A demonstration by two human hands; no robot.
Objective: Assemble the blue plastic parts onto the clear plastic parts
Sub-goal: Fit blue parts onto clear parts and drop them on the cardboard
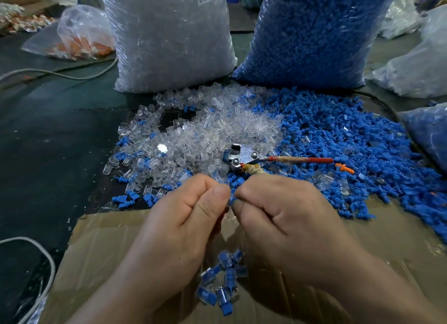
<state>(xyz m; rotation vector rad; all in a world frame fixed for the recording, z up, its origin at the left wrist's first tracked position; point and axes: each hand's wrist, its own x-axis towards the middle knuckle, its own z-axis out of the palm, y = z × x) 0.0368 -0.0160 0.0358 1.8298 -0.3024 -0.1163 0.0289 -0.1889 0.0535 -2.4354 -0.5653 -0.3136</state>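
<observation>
My left hand (186,217) and my right hand (278,214) meet fingertip to fingertip above a cardboard sheet (101,246). My right hand pinches a small blue plastic part (232,199). My left hand's thumb and fingers are curled against it, pinching a piece that its fingers mostly hide. A heap of clear plastic parts (205,132) lies just beyond the hands, with a spread of loose blue parts (343,139) to its right. Several assembled clear-and-blue pieces (221,282) lie on the cardboard below the hands.
Metal pliers with red handles (256,158) lie between the two heaps. A tall bag of clear parts (169,33) and a tall bag of blue parts (314,33) stand behind. More bags sit at the right and far left; a white cable (43,258) curves at lower left.
</observation>
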